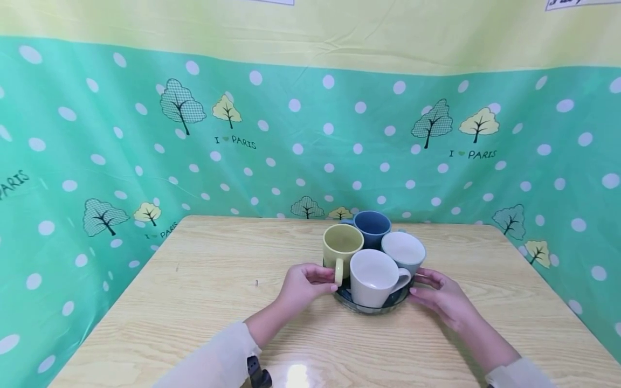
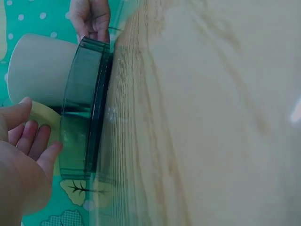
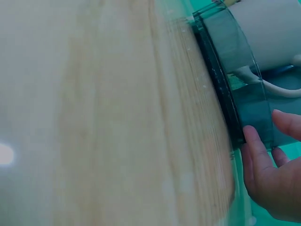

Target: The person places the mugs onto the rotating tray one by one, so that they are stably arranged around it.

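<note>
A round, see-through dark green tray stands on the table, holding a white mug in front, a yellow mug at left, a blue mug behind and a light blue mug at right. My left hand is at the tray's left side, close to the yellow mug's handle; its fingers are relaxed in the left wrist view. Against the tray's right wall, my right hand touches with fairly straight fingers. Mugs partly hide the tray's floor.
The tray is on a light wood table. A green and yellow curtain with dots and trees hangs behind and along both sides. A dark wristwatch is on the left wrist.
</note>
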Tool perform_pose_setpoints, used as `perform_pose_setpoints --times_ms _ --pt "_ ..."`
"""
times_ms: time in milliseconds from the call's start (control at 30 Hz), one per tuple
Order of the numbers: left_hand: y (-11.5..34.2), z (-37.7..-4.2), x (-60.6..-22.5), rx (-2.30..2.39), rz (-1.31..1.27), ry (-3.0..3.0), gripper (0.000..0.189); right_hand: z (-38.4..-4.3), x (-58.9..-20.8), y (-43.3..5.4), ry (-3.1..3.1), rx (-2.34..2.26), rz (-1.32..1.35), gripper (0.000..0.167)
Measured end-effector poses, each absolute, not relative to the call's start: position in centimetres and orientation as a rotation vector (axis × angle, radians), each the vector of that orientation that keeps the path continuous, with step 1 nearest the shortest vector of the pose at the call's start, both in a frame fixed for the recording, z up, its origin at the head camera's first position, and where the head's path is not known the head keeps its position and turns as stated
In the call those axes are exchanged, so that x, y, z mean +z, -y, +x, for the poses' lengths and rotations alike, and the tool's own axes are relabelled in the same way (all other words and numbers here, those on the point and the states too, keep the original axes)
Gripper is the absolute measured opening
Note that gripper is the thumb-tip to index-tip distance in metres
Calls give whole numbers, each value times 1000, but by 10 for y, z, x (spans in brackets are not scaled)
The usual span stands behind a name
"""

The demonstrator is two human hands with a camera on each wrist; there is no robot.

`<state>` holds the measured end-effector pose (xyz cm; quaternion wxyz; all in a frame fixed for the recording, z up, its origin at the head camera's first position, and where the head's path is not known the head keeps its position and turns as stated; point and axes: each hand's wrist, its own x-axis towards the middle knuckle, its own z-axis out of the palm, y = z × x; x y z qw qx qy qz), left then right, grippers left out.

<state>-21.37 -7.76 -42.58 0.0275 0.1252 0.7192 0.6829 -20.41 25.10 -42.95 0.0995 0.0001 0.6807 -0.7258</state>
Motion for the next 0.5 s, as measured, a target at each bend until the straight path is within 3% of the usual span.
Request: perform_pose_setpoints --times_ms 500 --pt "99 -206 -424 2156 391 -2138 35 -208 -421 -261 -2061 -2108 -38 72"
